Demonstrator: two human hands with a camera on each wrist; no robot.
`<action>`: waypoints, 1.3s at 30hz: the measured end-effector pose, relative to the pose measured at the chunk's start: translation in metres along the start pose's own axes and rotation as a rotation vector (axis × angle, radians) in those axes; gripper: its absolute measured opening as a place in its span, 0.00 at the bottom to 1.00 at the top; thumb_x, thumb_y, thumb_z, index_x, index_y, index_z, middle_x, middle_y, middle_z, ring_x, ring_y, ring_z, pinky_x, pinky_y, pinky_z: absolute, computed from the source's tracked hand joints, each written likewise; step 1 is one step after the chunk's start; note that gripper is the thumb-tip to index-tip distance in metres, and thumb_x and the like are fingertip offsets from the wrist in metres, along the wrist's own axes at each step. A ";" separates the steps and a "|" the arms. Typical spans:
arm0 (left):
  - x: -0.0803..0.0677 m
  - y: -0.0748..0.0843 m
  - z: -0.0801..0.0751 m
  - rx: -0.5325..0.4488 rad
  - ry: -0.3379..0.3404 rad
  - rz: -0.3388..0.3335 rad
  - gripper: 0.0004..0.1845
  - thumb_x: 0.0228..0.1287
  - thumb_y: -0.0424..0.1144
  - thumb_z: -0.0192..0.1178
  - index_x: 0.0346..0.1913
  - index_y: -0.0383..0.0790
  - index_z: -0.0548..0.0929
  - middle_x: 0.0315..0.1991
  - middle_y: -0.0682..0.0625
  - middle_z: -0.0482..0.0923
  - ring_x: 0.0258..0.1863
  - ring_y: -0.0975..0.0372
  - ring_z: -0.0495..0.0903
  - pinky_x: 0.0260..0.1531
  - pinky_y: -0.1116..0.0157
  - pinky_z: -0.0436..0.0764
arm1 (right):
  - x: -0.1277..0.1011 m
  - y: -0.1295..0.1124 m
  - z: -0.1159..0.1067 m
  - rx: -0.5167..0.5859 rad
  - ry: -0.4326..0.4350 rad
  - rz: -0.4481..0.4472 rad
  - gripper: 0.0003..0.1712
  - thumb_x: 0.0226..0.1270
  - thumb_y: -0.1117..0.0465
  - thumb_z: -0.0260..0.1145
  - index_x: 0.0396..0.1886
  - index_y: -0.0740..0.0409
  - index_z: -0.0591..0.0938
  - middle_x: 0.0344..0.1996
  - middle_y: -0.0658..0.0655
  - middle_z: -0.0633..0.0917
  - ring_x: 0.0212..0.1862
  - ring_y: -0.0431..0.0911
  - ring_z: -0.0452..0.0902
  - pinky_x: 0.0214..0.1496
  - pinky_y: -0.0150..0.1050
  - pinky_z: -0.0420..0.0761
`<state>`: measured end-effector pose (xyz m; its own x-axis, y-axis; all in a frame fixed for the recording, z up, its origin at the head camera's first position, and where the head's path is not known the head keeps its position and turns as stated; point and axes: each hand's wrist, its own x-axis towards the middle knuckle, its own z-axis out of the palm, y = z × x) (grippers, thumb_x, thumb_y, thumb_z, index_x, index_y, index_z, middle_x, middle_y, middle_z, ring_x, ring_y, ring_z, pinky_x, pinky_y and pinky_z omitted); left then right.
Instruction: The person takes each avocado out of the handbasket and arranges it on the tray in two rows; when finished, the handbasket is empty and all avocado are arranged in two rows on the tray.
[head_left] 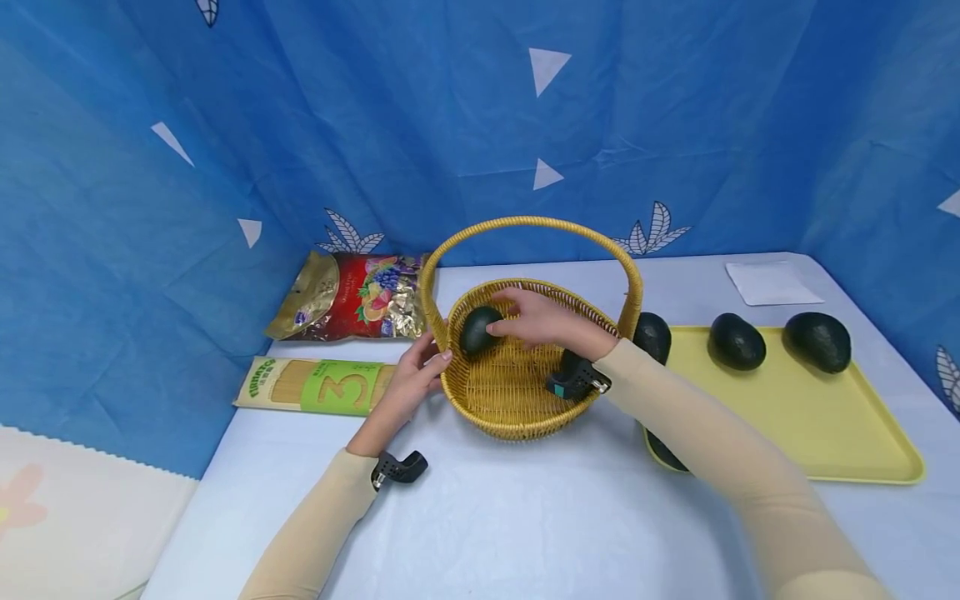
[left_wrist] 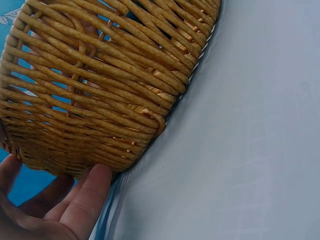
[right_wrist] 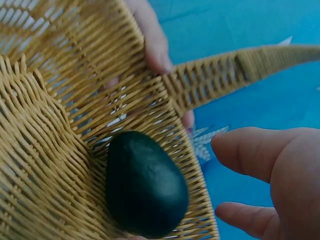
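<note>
A dark green avocado (head_left: pixel 480 331) lies inside the wicker basket (head_left: pixel 502 400), against its left wall. My right hand (head_left: pixel 536 318) reaches over the rim into the basket beside the avocado. In the right wrist view, two of its digits (right_wrist: pixel 250 150) are extended and stand apart from the avocado (right_wrist: pixel 145 185). My left hand (head_left: pixel 420 375) holds the basket's left side near the handle base, its thumb at the rim. In the left wrist view, its fingers (left_wrist: pixel 87 200) touch the outside of the woven wall (left_wrist: pixel 100 100).
At right, a yellow tray (head_left: pixel 787 433) carries several avocados, including one at its far corner (head_left: pixel 817 342). A red and gold snack bag (head_left: pixel 352 296) and a pack of noodles (head_left: pixel 341 387) lie left of the basket. A white packet (head_left: pixel 772 283) rests behind the tray.
</note>
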<state>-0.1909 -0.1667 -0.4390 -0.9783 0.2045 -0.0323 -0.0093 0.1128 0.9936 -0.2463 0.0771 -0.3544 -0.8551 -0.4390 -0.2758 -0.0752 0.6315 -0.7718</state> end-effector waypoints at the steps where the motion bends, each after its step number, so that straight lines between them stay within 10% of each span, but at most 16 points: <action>1: 0.000 0.000 0.000 0.000 0.000 -0.001 0.33 0.76 0.36 0.54 0.80 0.46 0.59 0.68 0.31 0.68 0.58 0.50 0.79 0.42 0.68 0.89 | 0.004 0.000 0.002 0.008 0.000 0.010 0.40 0.71 0.47 0.66 0.78 0.47 0.64 0.68 0.66 0.73 0.41 0.53 0.84 0.48 0.50 0.89; 5: 0.000 -0.001 -0.001 0.006 -0.008 -0.011 0.34 0.77 0.38 0.55 0.81 0.48 0.58 0.70 0.32 0.68 0.61 0.47 0.78 0.44 0.67 0.89 | 0.016 0.001 0.008 0.040 0.002 0.028 0.39 0.72 0.49 0.66 0.79 0.47 0.63 0.62 0.64 0.75 0.29 0.49 0.75 0.40 0.48 0.87; 14: 0.001 0.001 -0.001 0.001 -0.017 -0.017 0.33 0.77 0.38 0.54 0.81 0.49 0.58 0.70 0.33 0.67 0.62 0.47 0.77 0.45 0.67 0.89 | 0.028 0.000 0.018 0.012 0.005 0.025 0.38 0.73 0.50 0.65 0.79 0.48 0.64 0.68 0.64 0.73 0.49 0.54 0.82 0.42 0.46 0.91; 28: 0.001 0.001 -0.001 0.014 -0.005 -0.039 0.34 0.77 0.39 0.55 0.81 0.47 0.57 0.71 0.33 0.67 0.63 0.45 0.76 0.46 0.68 0.89 | 0.035 0.002 0.026 -0.089 0.022 -0.053 0.34 0.67 0.53 0.72 0.72 0.47 0.73 0.64 0.63 0.76 0.49 0.52 0.81 0.37 0.37 0.87; 39: 0.000 0.000 -0.001 0.029 -0.007 -0.025 0.35 0.77 0.39 0.55 0.82 0.47 0.56 0.72 0.32 0.66 0.64 0.42 0.76 0.47 0.66 0.89 | 0.034 -0.001 0.028 -0.161 0.024 -0.086 0.34 0.66 0.52 0.73 0.70 0.48 0.72 0.67 0.61 0.76 0.62 0.57 0.77 0.59 0.50 0.84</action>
<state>-0.1910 -0.1674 -0.4385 -0.9764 0.2082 -0.0581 -0.0277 0.1462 0.9889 -0.2612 0.0432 -0.3795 -0.8538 -0.4816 -0.1977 -0.2282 0.6875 -0.6894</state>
